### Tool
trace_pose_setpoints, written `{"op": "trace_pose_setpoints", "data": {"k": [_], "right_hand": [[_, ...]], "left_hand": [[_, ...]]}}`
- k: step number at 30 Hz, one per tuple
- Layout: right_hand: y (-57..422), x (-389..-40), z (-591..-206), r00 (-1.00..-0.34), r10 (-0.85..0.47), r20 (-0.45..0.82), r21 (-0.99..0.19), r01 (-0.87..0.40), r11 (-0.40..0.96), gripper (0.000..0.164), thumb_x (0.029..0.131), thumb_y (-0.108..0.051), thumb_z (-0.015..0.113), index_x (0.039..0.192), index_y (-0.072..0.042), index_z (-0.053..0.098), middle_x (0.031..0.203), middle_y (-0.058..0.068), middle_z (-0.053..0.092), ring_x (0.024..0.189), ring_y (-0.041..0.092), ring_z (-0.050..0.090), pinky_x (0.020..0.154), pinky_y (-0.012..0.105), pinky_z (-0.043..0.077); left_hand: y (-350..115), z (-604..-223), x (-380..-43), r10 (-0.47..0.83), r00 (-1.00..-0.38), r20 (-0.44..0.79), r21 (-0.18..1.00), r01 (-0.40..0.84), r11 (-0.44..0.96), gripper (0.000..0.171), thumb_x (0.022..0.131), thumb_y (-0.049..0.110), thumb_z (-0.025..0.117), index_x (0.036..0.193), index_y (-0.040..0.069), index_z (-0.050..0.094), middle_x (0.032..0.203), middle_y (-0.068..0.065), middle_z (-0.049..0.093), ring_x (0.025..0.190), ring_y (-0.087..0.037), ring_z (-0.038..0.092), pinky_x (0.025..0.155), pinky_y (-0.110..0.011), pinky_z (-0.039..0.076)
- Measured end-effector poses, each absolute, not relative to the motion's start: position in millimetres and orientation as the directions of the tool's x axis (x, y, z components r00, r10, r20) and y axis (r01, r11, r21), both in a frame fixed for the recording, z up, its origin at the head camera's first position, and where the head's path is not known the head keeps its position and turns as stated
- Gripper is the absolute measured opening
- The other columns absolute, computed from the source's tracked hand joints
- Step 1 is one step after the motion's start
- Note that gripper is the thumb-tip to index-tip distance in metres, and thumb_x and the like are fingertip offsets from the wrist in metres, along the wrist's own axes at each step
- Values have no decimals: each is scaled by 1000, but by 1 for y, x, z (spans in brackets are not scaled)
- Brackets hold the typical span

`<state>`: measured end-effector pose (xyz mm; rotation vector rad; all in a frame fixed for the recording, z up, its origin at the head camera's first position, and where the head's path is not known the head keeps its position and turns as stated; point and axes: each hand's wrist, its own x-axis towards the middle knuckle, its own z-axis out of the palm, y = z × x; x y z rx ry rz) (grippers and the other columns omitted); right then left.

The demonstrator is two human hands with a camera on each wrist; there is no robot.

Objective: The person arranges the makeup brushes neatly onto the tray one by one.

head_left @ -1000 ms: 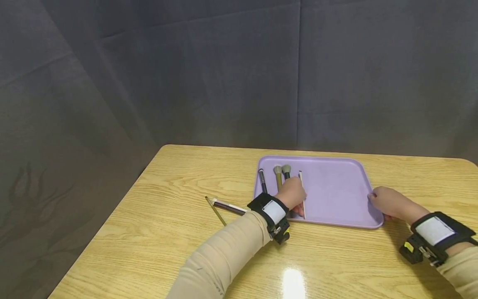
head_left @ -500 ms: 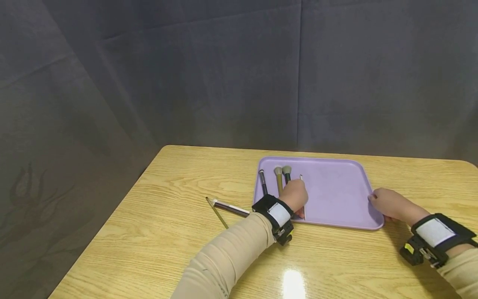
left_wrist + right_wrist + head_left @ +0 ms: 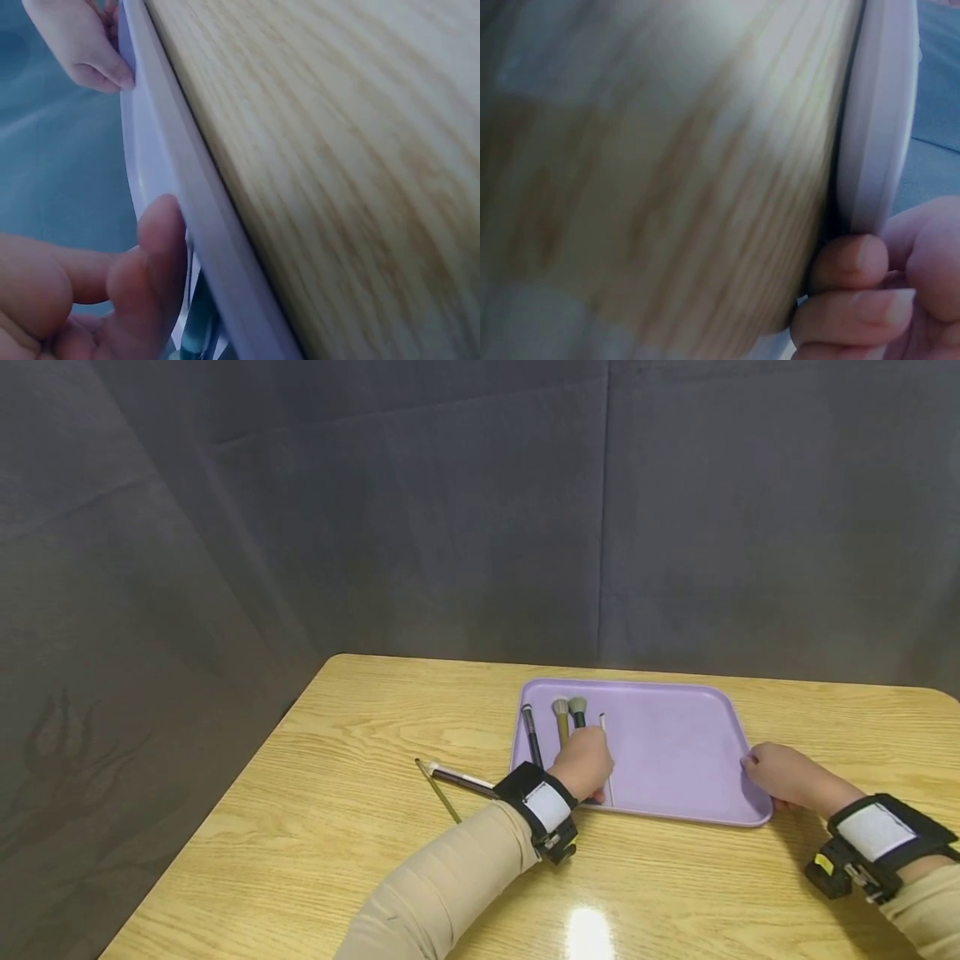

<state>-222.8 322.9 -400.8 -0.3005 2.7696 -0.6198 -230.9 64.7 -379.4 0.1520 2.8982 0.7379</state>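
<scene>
My left hand (image 3: 583, 762) is low over the left part of the lilac tray (image 3: 667, 752), its fingers bent near the front rim. Beside it lies a thin white makeup brush (image 3: 606, 747). The dark green handle of another makeup brush (image 3: 196, 319) shows below the fingers in the left wrist view; whether they pinch anything is hidden. Left of the hand are an olive-handled makeup brush (image 3: 562, 718) and a black one (image 3: 532, 735); the grey-green brush head (image 3: 577, 706) pokes out above it. My right hand (image 3: 787, 774) grips the tray's right rim near its front corner.
On the wooden table (image 3: 300, 827), left of the tray, lie a thin olive brush (image 3: 438, 792) and a dark brush with a white tip (image 3: 461, 778), partly behind the left wrist. A dark grey curtain (image 3: 450, 527) hangs behind the table.
My left hand has shifted slightly left, away from the thin white brush, whose tip now sits a little nearer the front of the tray. The right hand stays at the tray rim.
</scene>
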Motion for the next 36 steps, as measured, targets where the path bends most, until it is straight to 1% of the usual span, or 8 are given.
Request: {"op": "trace_pose_setpoints", "data": {"k": [5, 8, 11, 13, 18, 23, 32, 36], "right_hand": [[323, -223, -402, -938, -259, -231, -437, -138, 889, 30, 94, -13, 30, 87, 11, 46, 50, 2, 44, 42, 14, 43, 41, 29, 39], [323, -223, -402, -937, -263, -230, -436, -143, 888, 29, 94, -13, 29, 86, 9, 46, 51, 3, 44, 42, 14, 43, 41, 29, 39], [324, -223, -401, -936, -270, -226, -437, -151, 887, 29, 94, -13, 29, 86, 9, 47, 52, 3, 44, 43, 14, 43, 41, 29, 39], [325, -224, -401, -935, -273, -225, -437, -153, 886, 29, 94, -13, 30, 87, 10, 46, 53, 3, 44, 43, 14, 43, 41, 29, 39], [329, -224, -402, -936, -268, -230, -438, -146, 887, 30, 94, -14, 29, 89, 11, 45, 53, 3, 44, 42, 14, 43, 41, 29, 40], [331, -225, -402, -936, -261, -239, -443, -134, 887, 30, 94, -14, 30, 90, 11, 45, 53, 3, 44, 43, 14, 43, 42, 30, 40], [331, -224, -402, -934, -252, -252, -433, -124, 893, 29, 95, -14, 30, 89, 10, 46, 54, 3, 44, 44, 14, 43, 42, 29, 40], [331, -224, -401, -935, -248, -253, -426, -123, 896, 29, 95, -14, 30, 88, 10, 45, 54, 3, 44, 44, 14, 43, 43, 29, 40]], "left_hand": [[54, -376, -223, 164, -980, -116, 562, 72, 824, 11, 86, 9, 61, 81, -1, 58, 54, -7, 54, 32, -10, 46, 32, -20, 39], [48, -374, -217, 152, -979, -139, 604, 38, 796, 13, 87, 11, 61, 81, -1, 58, 51, -6, 53, 33, -11, 49, 33, -20, 40], [40, -373, -212, 152, -979, -138, 627, 33, 779, 16, 86, 13, 62, 77, 1, 58, 51, -4, 53, 35, -12, 51, 33, -20, 40], [33, -373, -209, 156, -978, -135, 646, 32, 763, 19, 86, 13, 62, 71, 3, 57, 51, -4, 53, 36, -12, 51, 34, -20, 39], [17, -372, -203, 209, -974, -92, 687, 90, 721, 27, 86, 10, 60, 62, 6, 50, 51, -3, 50, 38, -14, 53, 34, -19, 39], [6, -371, -198, 251, -966, -62, 705, 136, 696, 31, 88, 8, 57, 59, 7, 46, 48, -3, 48, 39, -17, 55, 33, -19, 37], [-1, -371, -194, 270, -957, -106, 715, 115, 689, 25, 89, 10, 58, 66, 2, 52, 53, -12, 57, 40, -18, 55, 35, -20, 34], [-3, -371, -192, 269, -957, -106, 716, 115, 689, 22, 88, 10, 58, 69, 1, 54, 55, -12, 58, 41, -19, 56, 35, -20, 37]]}}
